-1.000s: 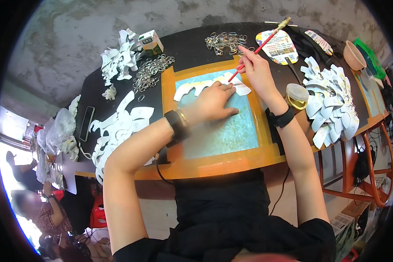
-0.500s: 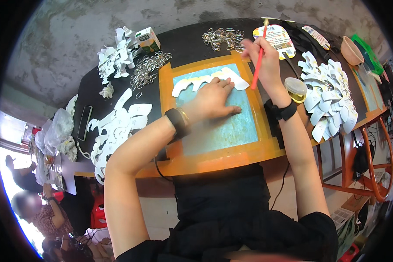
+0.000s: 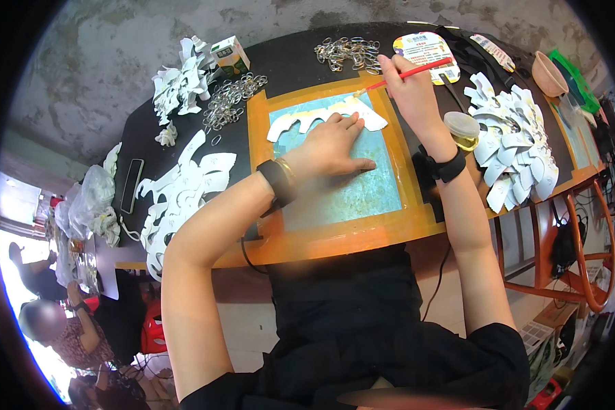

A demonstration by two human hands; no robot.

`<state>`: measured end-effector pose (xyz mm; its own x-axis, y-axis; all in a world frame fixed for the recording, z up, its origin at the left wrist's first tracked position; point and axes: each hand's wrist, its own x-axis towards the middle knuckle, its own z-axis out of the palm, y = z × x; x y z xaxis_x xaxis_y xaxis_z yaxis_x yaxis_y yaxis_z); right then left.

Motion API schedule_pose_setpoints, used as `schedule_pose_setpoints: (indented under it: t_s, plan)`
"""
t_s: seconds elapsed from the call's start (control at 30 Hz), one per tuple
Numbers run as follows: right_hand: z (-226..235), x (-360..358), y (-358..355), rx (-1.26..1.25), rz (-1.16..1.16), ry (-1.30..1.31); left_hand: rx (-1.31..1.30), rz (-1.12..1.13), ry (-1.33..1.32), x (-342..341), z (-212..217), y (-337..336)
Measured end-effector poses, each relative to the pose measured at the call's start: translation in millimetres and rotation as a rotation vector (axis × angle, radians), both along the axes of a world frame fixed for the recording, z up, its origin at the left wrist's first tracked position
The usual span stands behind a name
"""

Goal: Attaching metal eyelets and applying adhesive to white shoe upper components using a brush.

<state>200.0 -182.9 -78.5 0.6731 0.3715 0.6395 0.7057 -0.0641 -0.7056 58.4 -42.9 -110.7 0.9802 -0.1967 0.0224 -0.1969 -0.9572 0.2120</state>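
Note:
A white scalloped cut-out piece (image 3: pixel 286 126) lies on a bluish sheet (image 3: pixel 362 195) framed with orange tape. Yellowish stuff shows along the piece's upper edge. My left hand (image 3: pixel 329 147) rests flat, its fingertips on the piece and thumb stretched out to the right. Pinched in my right hand (image 3: pixel 415 102) is a red-handled brush (image 3: pixel 427 67), slanting down to the left. Its pale tip is at the piece's upper edge, right of my left fingertips. A small round tub (image 3: pixel 462 126) with a yellowish rim stands beside my right wrist.
White cut-out pieces lie spread at left (image 3: pixel 178 195) and heaped at right (image 3: pixel 516 147). Metal rings (image 3: pixel 234 102) sit near a small box (image 3: pixel 230 56); more metal clasps (image 3: pixel 348 53) lie at the back. A phone (image 3: pixel 132 186) is at far left, a person (image 3: pixel 75 335) beyond.
My right hand has tilted the brush from near upright to slanting, bringing its tip down to the white piece's upper edge. My left hand stays on the piece.

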Motion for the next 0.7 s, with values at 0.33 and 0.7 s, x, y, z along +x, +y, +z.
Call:
schedule_pose_setpoints:
  t_s: [0.33,0.7]
  plan:
    - [1.5,-6.6,0.9,-0.070,-0.028,0.019,-0.004,0.017,0.000,-0.6,-0.5,1.1]
    - [-3.6,-1.6,2.0,-0.055,0.001,-0.043,-0.015,0.008,-0.022,-0.6,-2.7,1.9]
